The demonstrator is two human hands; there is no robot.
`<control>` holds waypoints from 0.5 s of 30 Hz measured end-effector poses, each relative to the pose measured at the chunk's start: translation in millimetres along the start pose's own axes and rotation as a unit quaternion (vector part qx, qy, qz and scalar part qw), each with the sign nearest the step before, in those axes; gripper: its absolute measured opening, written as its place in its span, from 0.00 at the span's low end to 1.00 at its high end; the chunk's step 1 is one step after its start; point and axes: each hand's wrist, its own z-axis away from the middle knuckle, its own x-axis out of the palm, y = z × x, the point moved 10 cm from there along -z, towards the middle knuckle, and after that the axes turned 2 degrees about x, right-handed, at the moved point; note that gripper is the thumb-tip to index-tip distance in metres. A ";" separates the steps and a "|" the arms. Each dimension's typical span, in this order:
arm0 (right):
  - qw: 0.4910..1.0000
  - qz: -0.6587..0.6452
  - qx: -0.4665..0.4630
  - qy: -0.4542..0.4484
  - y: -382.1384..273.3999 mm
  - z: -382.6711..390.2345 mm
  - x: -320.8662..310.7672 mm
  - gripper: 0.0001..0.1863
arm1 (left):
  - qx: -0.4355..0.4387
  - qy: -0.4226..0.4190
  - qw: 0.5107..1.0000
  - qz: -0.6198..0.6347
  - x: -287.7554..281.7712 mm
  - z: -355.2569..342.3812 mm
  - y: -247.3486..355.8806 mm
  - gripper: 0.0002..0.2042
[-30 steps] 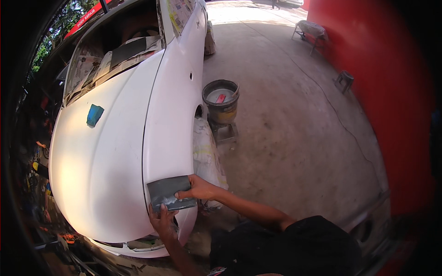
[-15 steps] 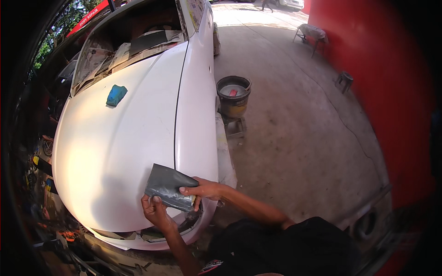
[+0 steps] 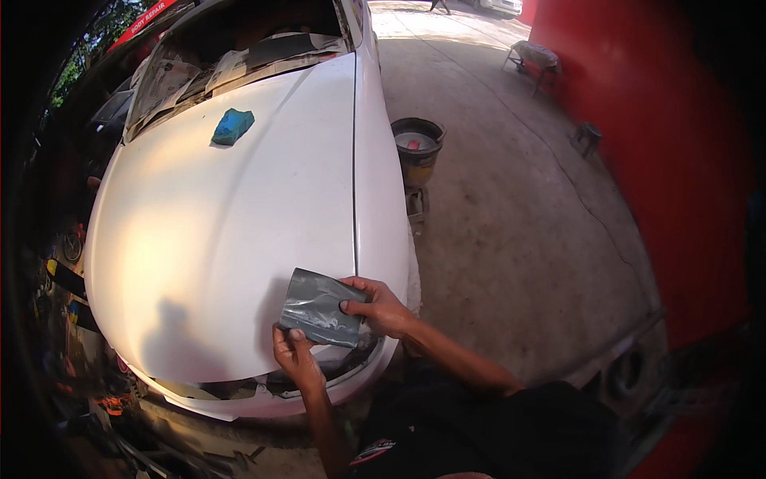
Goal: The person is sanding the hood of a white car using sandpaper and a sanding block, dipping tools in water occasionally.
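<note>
A dark grey sheet of sandpaper (image 3: 323, 307), smeared with whitish residue, is held between both hands above the front corner of a white car hood (image 3: 231, 239). My left hand (image 3: 297, 355) pinches its lower left corner, thumb on top. At the right edge my right hand (image 3: 379, 307) grips the sheet, its thumb laid across the face and its fingers mostly hidden behind. Farther up the hood rests a blue block (image 3: 233, 127), apart from both hands.
Newspaper (image 3: 231, 70) covers the base of the windshield opening. A dark bucket (image 3: 417, 152) with greyish liquid and a red item stands right of the car. Beyond are a small stool (image 3: 587, 139), a covered stand (image 3: 536, 56) and a red wall (image 3: 638, 152). Clutter lies at left.
The view has shifted, so the car sits differently in it. Both hands still hold the sandpaper, which now lies flatter and shows more of its face; its right end no longer curls over.
</note>
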 end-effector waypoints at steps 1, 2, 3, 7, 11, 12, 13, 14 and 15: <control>1.000 -0.021 -0.015 -0.010 -5.4 0.3 3.5 0.25 | -0.037 0.013 0.999 0.026 5.3 5.5 -2.5 0.13; 1.000 -0.021 -0.015 -0.011 -8.7 0.3 3.8 0.25 | -0.074 0.023 0.996 0.052 6.2 9.1 -6.7 0.15; 0.999 -0.004 -0.027 -0.017 -14.7 0.2 4.7 0.25 | -0.039 -0.019 0.999 0.002 6.6 8.1 -7.0 0.19; 0.999 0.013 -0.047 -0.011 -26.1 5.4 7.2 0.28 | -0.061 -0.028 0.997 -0.041 5.3 4.6 -3.9 0.17; 0.985 -0.098 -0.127 -0.066 -30.5 9.6 24.3 0.33 | -0.067 0.052 0.996 -0.009 -11.2 -4.9 -4.3 0.15; 0.985 -0.100 -0.122 -0.071 -26.3 10.4 27.4 0.33 | -0.057 0.058 0.997 -0.001 -14.7 -6.2 -2.9 0.15; 0.981 -0.150 -0.079 -0.097 -15.7 9.8 35.1 0.35 | -0.048 0.079 0.996 0.018 -18.0 -6.9 -3.3 0.14; 0.972 -0.197 -0.027 -0.126 -1.6 10.4 45.9 0.37 | -0.044 0.097 0.994 0.012 -13.7 -5.3 1.8 0.14; 0.973 -0.192 -0.015 -0.125 8.0 8.4 53.9 0.42 | -0.051 0.104 0.992 0.044 -1.4 -4.8 3.4 0.14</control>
